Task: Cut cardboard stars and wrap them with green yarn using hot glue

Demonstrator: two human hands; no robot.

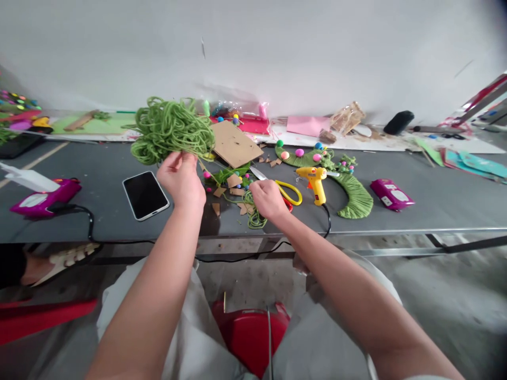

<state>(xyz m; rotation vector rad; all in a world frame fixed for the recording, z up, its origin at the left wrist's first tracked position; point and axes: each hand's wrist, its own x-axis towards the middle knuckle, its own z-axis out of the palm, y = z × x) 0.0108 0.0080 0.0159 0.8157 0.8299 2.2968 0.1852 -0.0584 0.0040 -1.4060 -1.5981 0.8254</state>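
A loose, tangled bundle of green yarn [172, 129] is raised above the table in my left hand [184, 177], whose fingers pinch its underside. My right hand [270, 199] is closed in a fist over the craft scraps, with thin loops of green yarn [256, 217] coming out beneath it. Just behind that fist lie scissors with yellow handles [295, 194], partly hidden. Cardboard scraps [233, 180] and small coloured pompoms are scattered between my hands. To the right are a yellow glue gun [316, 183] and a curved piece wrapped in green yarn [356, 198].
A phone [146, 195] lies left of my left arm. Purple power sockets [392, 195] sit at the right, with another at the left. A black cord [92, 224] droops along the front edge. Cardboard [236, 143], pink paper [308, 125] and a decorated green piece [297, 157] lie farther back.
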